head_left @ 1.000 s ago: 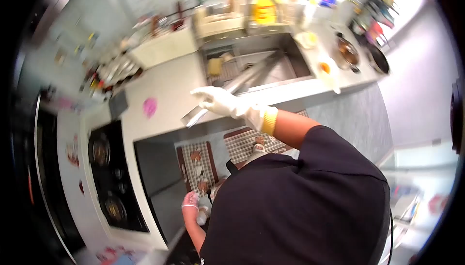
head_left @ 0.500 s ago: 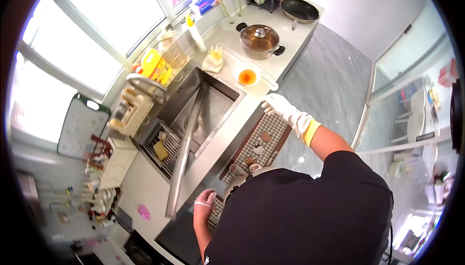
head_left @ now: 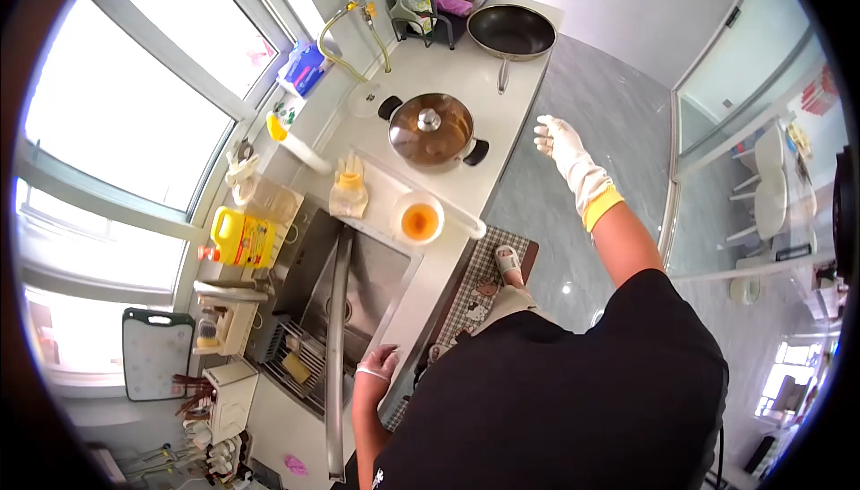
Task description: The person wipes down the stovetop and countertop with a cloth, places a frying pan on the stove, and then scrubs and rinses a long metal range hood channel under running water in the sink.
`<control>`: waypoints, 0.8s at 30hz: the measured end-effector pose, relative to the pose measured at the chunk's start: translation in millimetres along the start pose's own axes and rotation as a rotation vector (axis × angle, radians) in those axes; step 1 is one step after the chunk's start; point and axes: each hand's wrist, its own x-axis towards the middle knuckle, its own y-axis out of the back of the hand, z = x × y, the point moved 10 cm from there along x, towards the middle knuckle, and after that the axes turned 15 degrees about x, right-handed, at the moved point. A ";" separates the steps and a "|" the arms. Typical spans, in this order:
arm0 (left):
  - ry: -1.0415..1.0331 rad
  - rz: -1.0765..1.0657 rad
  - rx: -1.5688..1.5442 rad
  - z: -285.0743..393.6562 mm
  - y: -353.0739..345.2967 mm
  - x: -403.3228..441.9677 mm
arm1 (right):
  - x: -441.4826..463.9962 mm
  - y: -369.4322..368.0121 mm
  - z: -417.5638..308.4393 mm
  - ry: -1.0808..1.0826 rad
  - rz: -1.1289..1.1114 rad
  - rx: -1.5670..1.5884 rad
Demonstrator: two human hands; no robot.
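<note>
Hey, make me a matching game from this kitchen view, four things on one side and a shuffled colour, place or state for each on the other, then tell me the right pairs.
Things
1. Pot
2. Bar
3. Jug
4. Right hand

Descriptions
A. mostly yellow
B. gloved in white
C. lidded, on the counter
D. lying across the sink

Right pairs: 1-C, 2-D, 3-A, 4-B.
</note>
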 end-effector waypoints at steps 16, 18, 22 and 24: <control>-0.226 0.076 0.669 573.3 -79.5 516.3 | -65.2 412.9 106.7 -0.459 0.452 -0.450; -0.120 0.036 0.595 552.9 -122.4 583.7 | -111.7 459.5 113.7 -0.408 0.511 -0.456; 0.002 -0.048 0.408 540.9 -134.8 608.4 | -163.7 538.5 130.6 -0.536 0.679 -0.278; -0.018 -0.005 0.368 535.0 -138.6 607.1 | -155.3 550.8 134.1 -0.584 0.714 -0.234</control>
